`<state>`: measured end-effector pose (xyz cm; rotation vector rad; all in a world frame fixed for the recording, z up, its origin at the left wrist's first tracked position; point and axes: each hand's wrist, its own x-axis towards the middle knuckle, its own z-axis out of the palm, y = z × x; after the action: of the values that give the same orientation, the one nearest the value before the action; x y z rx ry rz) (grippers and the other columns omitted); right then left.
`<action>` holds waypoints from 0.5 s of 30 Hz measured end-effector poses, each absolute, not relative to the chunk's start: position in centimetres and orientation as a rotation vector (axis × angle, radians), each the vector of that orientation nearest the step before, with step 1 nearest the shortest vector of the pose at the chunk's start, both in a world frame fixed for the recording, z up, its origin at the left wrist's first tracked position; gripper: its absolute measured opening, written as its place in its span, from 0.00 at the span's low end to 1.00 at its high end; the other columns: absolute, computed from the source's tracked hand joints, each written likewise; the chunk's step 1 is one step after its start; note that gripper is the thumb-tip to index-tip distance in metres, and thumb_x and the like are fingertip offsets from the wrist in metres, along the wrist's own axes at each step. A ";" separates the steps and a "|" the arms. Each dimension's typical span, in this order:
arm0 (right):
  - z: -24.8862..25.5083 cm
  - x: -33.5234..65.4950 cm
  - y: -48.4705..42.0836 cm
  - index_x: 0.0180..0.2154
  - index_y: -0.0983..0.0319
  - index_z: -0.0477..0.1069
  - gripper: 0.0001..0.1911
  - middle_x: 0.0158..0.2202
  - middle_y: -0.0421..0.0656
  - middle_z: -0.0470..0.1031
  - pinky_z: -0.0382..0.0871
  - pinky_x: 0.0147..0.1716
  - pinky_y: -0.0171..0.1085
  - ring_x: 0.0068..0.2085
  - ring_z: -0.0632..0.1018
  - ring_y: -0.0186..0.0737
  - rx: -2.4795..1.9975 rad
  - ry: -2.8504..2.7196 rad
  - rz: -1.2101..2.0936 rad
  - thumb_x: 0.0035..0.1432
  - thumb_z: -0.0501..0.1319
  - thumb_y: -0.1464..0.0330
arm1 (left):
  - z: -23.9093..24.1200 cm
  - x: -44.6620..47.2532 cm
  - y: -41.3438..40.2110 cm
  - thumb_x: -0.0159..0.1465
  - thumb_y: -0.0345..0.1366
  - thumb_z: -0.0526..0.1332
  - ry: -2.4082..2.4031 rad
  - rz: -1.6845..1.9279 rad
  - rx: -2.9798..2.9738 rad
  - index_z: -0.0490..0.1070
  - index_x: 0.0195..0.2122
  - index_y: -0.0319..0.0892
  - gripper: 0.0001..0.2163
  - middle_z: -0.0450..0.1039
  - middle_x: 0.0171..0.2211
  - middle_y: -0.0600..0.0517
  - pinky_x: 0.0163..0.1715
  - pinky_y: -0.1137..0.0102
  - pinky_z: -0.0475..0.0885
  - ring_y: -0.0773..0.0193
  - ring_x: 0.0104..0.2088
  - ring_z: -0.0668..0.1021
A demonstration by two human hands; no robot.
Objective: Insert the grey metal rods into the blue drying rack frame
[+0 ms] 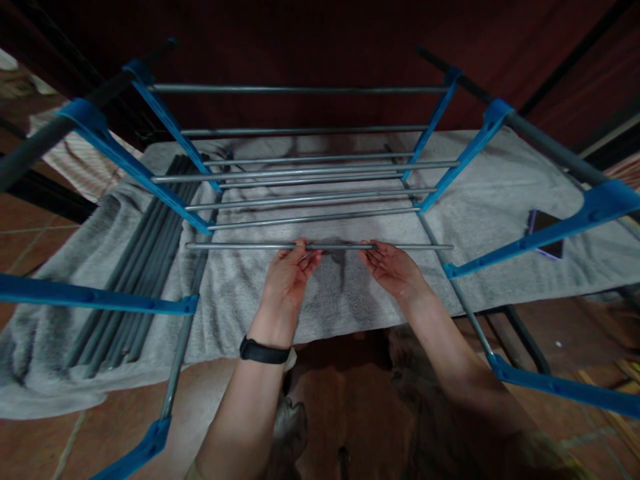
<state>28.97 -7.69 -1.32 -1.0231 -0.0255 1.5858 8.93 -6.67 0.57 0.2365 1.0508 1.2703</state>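
Note:
A thin grey metal rod [235, 247] lies level across the front of a half-built rack. My left hand [290, 270] pinches it left of its middle; a black wristband [265, 351] circles that wrist. My right hand [393, 267] pinches the same rod right of its middle, palm up. The rod's two ends are free, passing over the rack's side poles. The rack has blue plastic brackets [475, 150] on both sides, joined by several grey rods [310, 199] behind my hands. Nearer me, lower blue brackets [545, 247] stick outward with no rod between them.
A grey blanket [340, 300] covers the surface beneath the rack. Several loose grey tubes [135, 267] lie side by side on its left. A phone [545, 233] rests at the right, partly behind a bracket. Dark red fabric [300, 40] hangs behind; tiled floor [565, 333] shows below.

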 end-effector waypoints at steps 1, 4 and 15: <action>-1.3 29.1 -7.7 0.32 0.59 0.72 0.12 0.31 0.42 0.81 0.80 0.38 0.33 0.35 0.82 0.35 -1.020 -0.026 1.586 0.60 0.55 0.79 | 0.6 8.9 -6.6 0.65 0.27 0.63 1.062 1.275 0.232 0.72 0.33 0.38 0.03 0.76 0.26 0.51 0.36 0.69 0.77 0.65 0.30 0.82; -1.2 29.6 -7.6 0.31 0.60 0.71 0.11 0.32 0.43 0.81 0.80 0.39 0.34 0.36 0.82 0.35 -1.035 -0.009 1.573 0.60 0.56 0.79 | 0.6 8.7 -6.5 0.64 0.29 0.64 1.080 1.305 0.216 0.71 0.32 0.39 0.04 0.74 0.23 0.54 0.35 0.71 0.76 0.65 0.29 0.81; -0.8 30.7 -7.4 0.31 0.59 0.71 0.11 0.33 0.43 0.80 0.80 0.38 0.34 0.37 0.81 0.35 -1.061 0.008 1.511 0.61 0.56 0.78 | 0.7 7.8 -6.1 0.62 0.35 0.68 1.067 1.368 0.198 0.71 0.29 0.39 0.08 0.72 0.21 0.55 0.34 0.72 0.74 0.67 0.26 0.79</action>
<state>30.71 -7.41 -0.83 -1.0611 0.0084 1.5108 7.76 -6.10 0.67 0.1978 1.0667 1.3677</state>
